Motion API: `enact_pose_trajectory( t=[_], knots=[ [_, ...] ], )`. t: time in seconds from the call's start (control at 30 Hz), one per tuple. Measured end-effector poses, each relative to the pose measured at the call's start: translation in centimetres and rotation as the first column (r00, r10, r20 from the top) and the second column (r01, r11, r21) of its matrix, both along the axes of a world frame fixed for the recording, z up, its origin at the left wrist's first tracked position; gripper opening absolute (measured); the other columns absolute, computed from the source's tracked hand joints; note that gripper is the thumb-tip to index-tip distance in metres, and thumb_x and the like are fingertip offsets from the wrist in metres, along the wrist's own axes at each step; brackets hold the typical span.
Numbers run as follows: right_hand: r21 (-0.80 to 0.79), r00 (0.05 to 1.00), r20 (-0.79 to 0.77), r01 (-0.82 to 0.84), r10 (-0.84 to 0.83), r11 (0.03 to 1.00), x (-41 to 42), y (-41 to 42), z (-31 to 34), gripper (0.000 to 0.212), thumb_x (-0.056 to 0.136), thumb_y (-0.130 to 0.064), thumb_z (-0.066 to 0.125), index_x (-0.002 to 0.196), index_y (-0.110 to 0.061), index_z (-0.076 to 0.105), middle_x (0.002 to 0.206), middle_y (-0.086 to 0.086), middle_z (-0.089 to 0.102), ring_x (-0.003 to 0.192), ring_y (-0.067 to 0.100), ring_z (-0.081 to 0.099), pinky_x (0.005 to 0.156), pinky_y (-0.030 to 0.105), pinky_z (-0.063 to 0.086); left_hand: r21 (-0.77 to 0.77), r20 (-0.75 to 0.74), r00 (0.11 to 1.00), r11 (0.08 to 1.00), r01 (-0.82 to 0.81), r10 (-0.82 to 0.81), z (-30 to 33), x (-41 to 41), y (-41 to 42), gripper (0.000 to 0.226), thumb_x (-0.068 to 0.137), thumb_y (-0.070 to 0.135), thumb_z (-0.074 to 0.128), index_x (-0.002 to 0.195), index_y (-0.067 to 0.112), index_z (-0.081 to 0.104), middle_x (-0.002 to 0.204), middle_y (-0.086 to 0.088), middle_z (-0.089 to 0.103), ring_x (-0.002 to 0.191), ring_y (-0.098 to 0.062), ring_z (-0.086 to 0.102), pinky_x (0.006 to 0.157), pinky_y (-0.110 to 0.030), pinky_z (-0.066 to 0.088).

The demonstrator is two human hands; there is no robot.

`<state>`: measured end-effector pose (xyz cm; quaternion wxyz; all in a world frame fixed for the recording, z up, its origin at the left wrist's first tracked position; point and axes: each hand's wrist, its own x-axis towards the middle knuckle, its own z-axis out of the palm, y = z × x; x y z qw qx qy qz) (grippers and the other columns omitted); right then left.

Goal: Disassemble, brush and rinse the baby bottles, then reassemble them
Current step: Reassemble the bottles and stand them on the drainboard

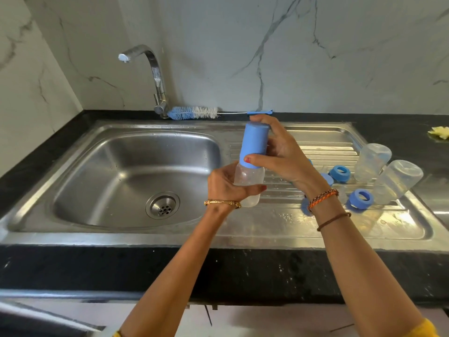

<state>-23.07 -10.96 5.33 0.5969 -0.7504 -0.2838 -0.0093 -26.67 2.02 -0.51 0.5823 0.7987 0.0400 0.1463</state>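
The left hand (227, 183) is gripping the clear bottle (249, 181) above the sink's (73, 152) right rim, while the right hand (279, 152) is holding its blue cap (254, 144). Wet plastic is probably light and slippery, so gripping the body firmly seems best.

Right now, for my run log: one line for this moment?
left hand grips bottle | right hand grips blue cap | over sink

White veined marble wall (243, 57) beyond the hands; black counter (218, 271) below them; steel sink (97, 181), tap (155, 76) to their left.
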Motion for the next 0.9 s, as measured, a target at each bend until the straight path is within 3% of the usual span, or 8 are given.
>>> enact_pose_trajectory(
  t=[0.1,0.17,0.23,0.3,0.4,0.63,0.77,0.9],
  knots=[
    [0.004,0.997,-0.022,0.075,-0.075,0.997,0.6,1.5,0.0,0.081,0.076,0.0,0.071,0.139,-0.028,0.029,0.104,0.013,0.063,0.088,0.032,0.064,0.08,0.041,0.054,-0.179,-0.044,0.998,0.983,0.029,-0.038,0.0,0.7,0.1,0.032,0.054,0.011,0.087,0.08,0.016,0.069,0.068,0.01,0.068,0.061,-0.006,0.063,0.059,-0.021,0.053],
    [0.113,0.988,-0.091,0.131,-0.121,0.985,0.6,2.3,-0.4,0.079,0.076,-0.003,0.072,0.139,-0.021,0.029,0.1,0.007,0.066,0.091,0.019,0.066,0.079,0.03,0.056,-0.293,-0.043,0.997,0.954,0.055,-0.071,0.3,1.4,0.5,0.03,0.057,0.007,0.086,0.076,0.02,0.067,0.064,0.013,0.069,0.059,-0.003,0.065,0.055,-0.019,0.052],
    [0.173,0.977,-0.147,0.178,-0.154,0.969,0.5,2.6,-1.0,0.061,0.078,-0.008,0.071,0.131,-0.017,0.041,0.106,-0.005,0.064,0.097,0.003,0.064,0.078,0.018,0.052,-0.34,-0.01,0.996,0.937,0.075,-0.084,0.7,2.2,1.3,0.03,0.059,0.006,0.084,0.078,0.02,0.067,0.066,0.012,0.07,0.06,-0.002,0.065,0.055,-0.017,0.05],
    [0.069,0.971,-0.161,0.189,-0.176,0.98,0.4,2.8,-1.7,0.05,0.079,-0.015,0.071,0.124,-0.013,0.051,0.111,-0.003,0.064,0.102,0.008,0.063,0.079,0.02,0.052,-0.274,0.008,0.996,0.957,0.091,-0.092,0.9,3.1,2.3,0.034,0.059,0.01,0.085,0.088,0.018,0.068,0.077,0.009,0.071,0.073,-0.007,0.066,0.064,-0.019,0.051],
    [-0.029,0.957,-0.172,0.232,-0.233,0.972,0.8,3.3,-2.8,0.049,0.078,-0.018,0.072,0.124,-0.01,0.055,0.112,0.007,0.064,0.105,0.021,0.061,0.089,0.036,0.052,-0.142,-0.007,0.99,0.98,0.139,-0.142,0.6,4.1,3.2,0.052,0.06,0.012,0.085,0.108,0.011,0.065,0.101,-0.005,0.069,0.094,-0.018,0.063,0.082,-0.029,0.05],
    [-0.079,0.926,-0.15,0.339,-0.348,0.937,3.4,3.1,-3.4,0.047,0.078,-0.017,0.073,0.121,-0.01,0.056,0.113,0.004,0.063,0.105,0.019,0.059,0.085,0.027,0.05,-0.099,-0.088,0.929,0.931,0.351,-0.359,0.0,7.6,4.2,0.064,0.065,0.0,0.08,0.122,0.01,0.055,0.108,0.0,0.061,0.099,-0.02,0.058,0.077,-0.017,0.051],
    [-0.086,0.923,-0.095,0.366,-0.374,0.926,7.2,3.4,-2.5,0.051,0.079,-0.014,0.072,0.126,-0.008,0.053,0.118,0.008,0.061,0.107,0.021,0.058,0.093,0.037,0.049,-0.046,-0.03,0.97,0.97,0.24,-0.241,0.6,11.5,3.2,0.079,0.066,0.005,0.081,0.134,0.015,0.043,0.103,0.01,0.051,0.089,-0.01,0.052,0.059,-0.004,0.044],
    [-0.111,0.909,-0.066,0.404,-0.412,0.908,12.4,3.6,-1.8,0.056,0.081,-0.012,0.07,0.131,-0.008,0.047,0.124,0.009,0.057,0.11,0.022,0.056,0.096,0.038,0.047,0.07,0.047,0.989,0.988,0.137,-0.141,1.2,16.0,2.0,0.085,0.067,0.009,0.081,0.139,0.013,0.037,0.109,0.008,0.05,0.091,-0.011,0.051,0.061,-0.006,0.041]
  ],
)
